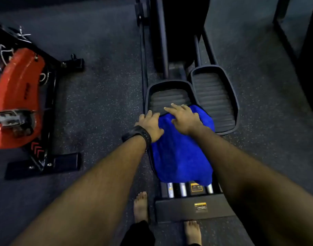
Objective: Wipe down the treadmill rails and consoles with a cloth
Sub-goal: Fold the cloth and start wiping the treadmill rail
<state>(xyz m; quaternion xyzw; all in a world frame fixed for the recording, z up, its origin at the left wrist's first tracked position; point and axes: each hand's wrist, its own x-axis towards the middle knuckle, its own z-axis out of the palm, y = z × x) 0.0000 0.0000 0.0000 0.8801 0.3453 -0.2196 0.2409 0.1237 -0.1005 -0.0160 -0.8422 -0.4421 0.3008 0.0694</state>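
A blue cloth (180, 157) lies spread over the near half of the left foot pedal (168, 98) of a dark exercise machine. My right hand (185, 117) presses flat on the cloth's far edge, fingers straight and reaching onto the ribbed pedal surface. My left hand (150, 123), with a black watch on its wrist, rests on the cloth's left edge and the pedal rim, fingers slightly bent. The right foot pedal (214, 98) sits beside it, uncovered.
The machine's rear base (193, 206) with rollers and yellow warning labels lies just ahead of my bare feet (141, 206). A red and black exercise bike (19, 96) stands at the left on speckled rubber floor. Another dark frame (290, 41) runs along the right.
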